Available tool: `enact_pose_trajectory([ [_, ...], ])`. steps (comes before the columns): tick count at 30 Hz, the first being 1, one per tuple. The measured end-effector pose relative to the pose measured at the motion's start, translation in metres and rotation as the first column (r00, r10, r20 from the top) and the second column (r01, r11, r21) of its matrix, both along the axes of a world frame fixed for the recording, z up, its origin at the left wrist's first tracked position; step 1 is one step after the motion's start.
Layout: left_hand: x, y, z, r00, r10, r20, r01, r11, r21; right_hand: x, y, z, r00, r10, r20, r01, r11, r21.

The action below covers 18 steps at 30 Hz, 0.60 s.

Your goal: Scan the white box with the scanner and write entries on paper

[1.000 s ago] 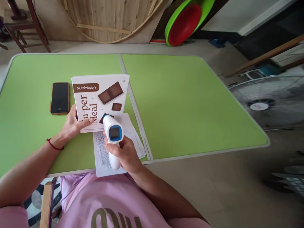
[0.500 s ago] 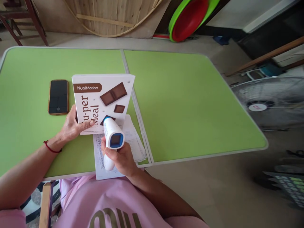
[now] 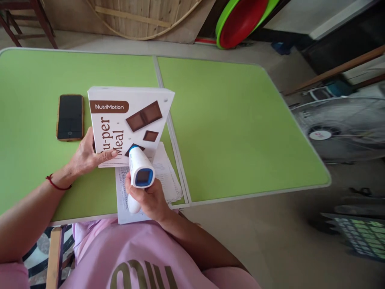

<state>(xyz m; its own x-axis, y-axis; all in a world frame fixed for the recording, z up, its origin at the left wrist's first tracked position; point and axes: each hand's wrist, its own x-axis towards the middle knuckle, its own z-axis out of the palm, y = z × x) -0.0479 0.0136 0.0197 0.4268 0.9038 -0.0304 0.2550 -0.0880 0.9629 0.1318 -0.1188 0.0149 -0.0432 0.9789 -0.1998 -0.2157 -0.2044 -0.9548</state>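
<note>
A white NutriMotion box [image 3: 132, 96] with pictures of chocolate pieces stands tilted over the green table. My left hand [image 3: 88, 154] grips its lower left corner, thumb across the front and the other fingers hidden behind. In my right hand [image 3: 153, 198] is a white infrared thermometer [image 3: 142, 166] with a blue-rimmed screen, its handle wrapped by my fingers. The thermometer's front end points at the lower part of the box; whether they touch I cannot tell. Sheets of paper [image 3: 165, 176] with writing lie beneath, partly covered by the box and my right hand.
A phone in a brown case [image 3: 70, 117] lies left of the box on the green table [image 3: 237, 128]. A metal seam crosses the tabletop. Beyond the right edge stands a fan [image 3: 320, 134]. Red and green basins [image 3: 240, 24] lean at the back, near a round wooden board [image 3: 144, 20].
The view has shifted slightly, so the table and phone sit a little higher and further left. Both hands keep their hold; the box appears slightly larger.
</note>
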Motion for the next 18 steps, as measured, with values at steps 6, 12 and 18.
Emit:
enact_pose_trajectory([
  [6,-0.006,0.006,0.007,0.99,-0.017,-0.141,0.022,0.999,0.037,0.003,-0.003,-0.001,1.0,0.004,-0.027,-0.005,0.998,-0.063],
  [12,-0.004,0.006,0.009,1.0,-0.005,-0.001,0.005,1.0,-0.022,0.008,-0.006,0.002,0.996,0.031,-0.084,-0.035,0.998,-0.054],
  [18,0.001,0.002,0.012,0.999,0.013,0.046,-0.015,0.999,0.034,0.034,-0.005,0.018,0.998,0.017,-0.059,-0.014,0.998,0.061],
])
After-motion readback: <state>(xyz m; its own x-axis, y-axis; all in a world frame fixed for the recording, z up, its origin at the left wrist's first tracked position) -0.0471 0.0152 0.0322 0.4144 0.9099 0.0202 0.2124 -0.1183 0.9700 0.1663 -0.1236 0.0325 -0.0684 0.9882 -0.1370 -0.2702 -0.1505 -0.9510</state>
